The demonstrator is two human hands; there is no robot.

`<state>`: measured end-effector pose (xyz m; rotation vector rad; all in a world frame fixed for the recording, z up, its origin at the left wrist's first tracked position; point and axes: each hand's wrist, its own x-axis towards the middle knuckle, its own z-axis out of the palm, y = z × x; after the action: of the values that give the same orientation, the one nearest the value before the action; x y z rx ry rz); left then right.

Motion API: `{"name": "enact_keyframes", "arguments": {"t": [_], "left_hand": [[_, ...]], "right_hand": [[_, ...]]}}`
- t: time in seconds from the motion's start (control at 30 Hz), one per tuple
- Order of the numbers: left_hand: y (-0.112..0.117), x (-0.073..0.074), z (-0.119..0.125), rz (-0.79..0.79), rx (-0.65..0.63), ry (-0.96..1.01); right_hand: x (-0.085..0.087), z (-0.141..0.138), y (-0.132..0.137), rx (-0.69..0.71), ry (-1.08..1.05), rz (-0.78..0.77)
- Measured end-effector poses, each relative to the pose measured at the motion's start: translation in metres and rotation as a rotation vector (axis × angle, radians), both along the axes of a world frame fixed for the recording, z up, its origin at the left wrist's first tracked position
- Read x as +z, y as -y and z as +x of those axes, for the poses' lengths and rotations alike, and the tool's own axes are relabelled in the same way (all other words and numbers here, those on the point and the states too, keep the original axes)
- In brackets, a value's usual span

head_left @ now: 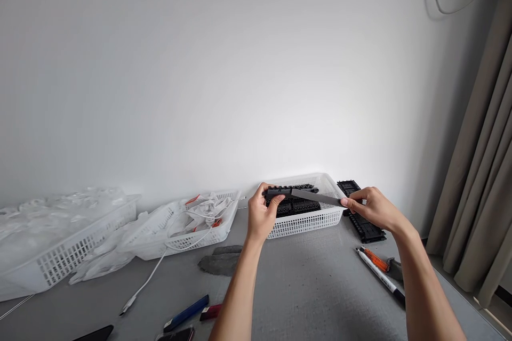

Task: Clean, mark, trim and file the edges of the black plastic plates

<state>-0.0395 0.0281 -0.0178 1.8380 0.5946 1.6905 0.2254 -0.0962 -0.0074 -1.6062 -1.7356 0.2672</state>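
Note:
My left hand (263, 213) is closed around a black ridged plastic part (280, 191), with the thumb on its near side. My right hand (370, 206) pinches the right end of a flat grey metal strip that looks like a file (316, 197). Its left end lies against the black part, slanting down to the right. Both hands are over a white plastic basket (308, 222), in which more black ridged parts (298, 206) lie. The fingers of my left hand are partly hidden behind the part.
Black plastic parts (368, 229) lie right of the basket. An orange-handled tool (375, 259) and a white marker (382, 277) are near my right forearm. Left are a basket with gloves and cable (228, 224), a bag-filled basket (60, 264), a dark patch (220, 262) and a blue object (186, 313).

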Motion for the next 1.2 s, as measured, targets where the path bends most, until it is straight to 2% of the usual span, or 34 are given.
{"name": "enact_keyframes", "arguments": {"t": [0.23,0.67,1.2], "left_hand": [[-0.0043,-0.0025,-0.001,0.004,0.064,0.004],[-0.0068,-0.0034,-0.004,0.032,0.102,0.03],[-0.0039,-0.0028,-0.0033,0.069,0.103,0.001]], "right_hand": [[-0.0004,0.0012,-0.0005,0.017,-0.012,-0.042],[-0.0035,0.0057,-0.0002,0.006,-0.018,-0.011],[-0.0033,0.0033,-0.0024,0.045,-0.037,0.005]]}}
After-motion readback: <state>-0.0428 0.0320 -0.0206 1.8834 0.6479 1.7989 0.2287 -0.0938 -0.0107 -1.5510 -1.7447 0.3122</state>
